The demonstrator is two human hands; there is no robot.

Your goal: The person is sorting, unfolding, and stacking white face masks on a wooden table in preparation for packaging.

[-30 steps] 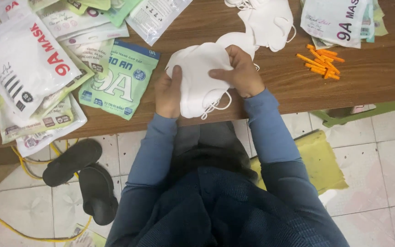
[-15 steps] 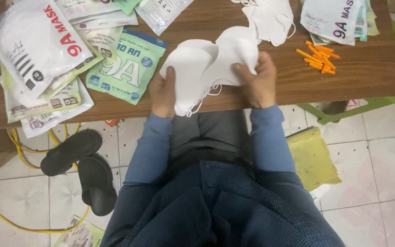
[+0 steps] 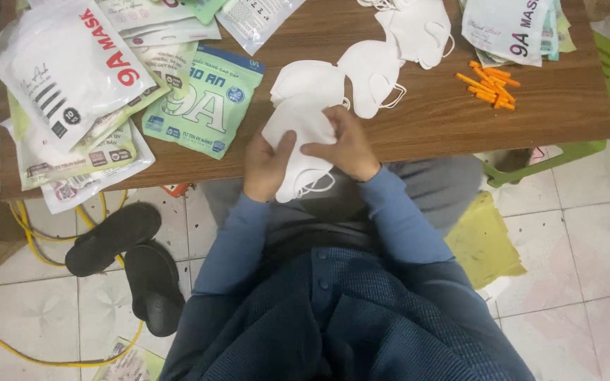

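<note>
At the front edge of a wooden table (image 3: 432, 127), both my hands hold a stack of white face masks (image 3: 298, 134). My left hand (image 3: 266, 166) grips the stack's left side with the thumb on top. My right hand (image 3: 344, 144) presses on its right side. More white masks (image 3: 372, 67) lie on the table just behind the stack, touching it. An ear loop hangs off the stack's lower edge.
Green and white mask packets (image 3: 206, 99) are piled at the table's left and back. A further pile of packets (image 3: 513, 28) is at the back right, with orange strips (image 3: 492, 88) near it. Black sandals (image 3: 125, 261) and a yellow cable (image 3: 30, 240) lie on the tiled floor.
The hands have drawn together and gathered the masks into a narrower stack. One mask now lies apart on the table behind. The view has shifted right.
</note>
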